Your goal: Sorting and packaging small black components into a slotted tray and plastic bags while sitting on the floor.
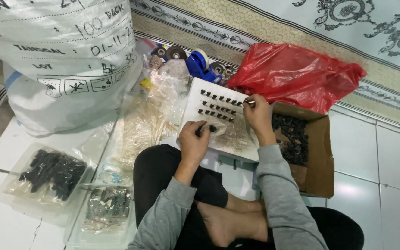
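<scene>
I sit cross-legged on a tiled floor with a white perforated board (pixel 218 134) in front of my knees. Rows of small black parts (pixel 218 104) stand in its holes. My left hand (pixel 194 141) rests on the board's near left side, fingers closed on a small black part (pixel 209 128). My right hand (pixel 258 115) is at the board's right end, pinching another small dark part (pixel 249 102) at the end of the upper row. Both sleeves are grey.
An open cardboard box (pixel 318 153) of loose black parts sits at the right, a red plastic bag (pixel 297 74) behind it. A big white sack (pixel 56 60) stands far left. Clear trays of black parts (pixel 47 173) and bagged pieces (pixel 107 206) lie left. A blue tape dispenser (pixel 199 65) is behind the board.
</scene>
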